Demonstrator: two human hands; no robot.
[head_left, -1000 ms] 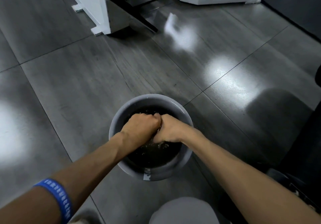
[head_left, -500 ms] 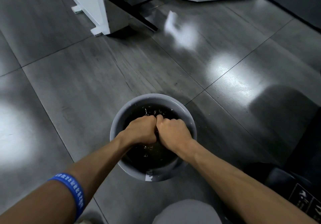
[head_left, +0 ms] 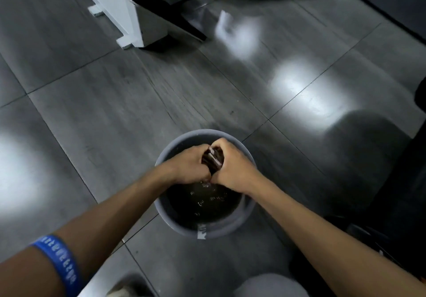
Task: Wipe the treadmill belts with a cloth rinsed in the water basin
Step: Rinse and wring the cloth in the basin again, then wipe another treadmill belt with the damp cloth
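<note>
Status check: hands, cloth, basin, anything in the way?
Left hand and right hand both grip the dark cloth, wringing it above the water. Grey basin on the floor. Nothing in the way.

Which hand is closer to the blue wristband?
Left. The blue wristband sits on the left forearm, behind the left hand. The right hand is on the other arm, across the basin.
</note>
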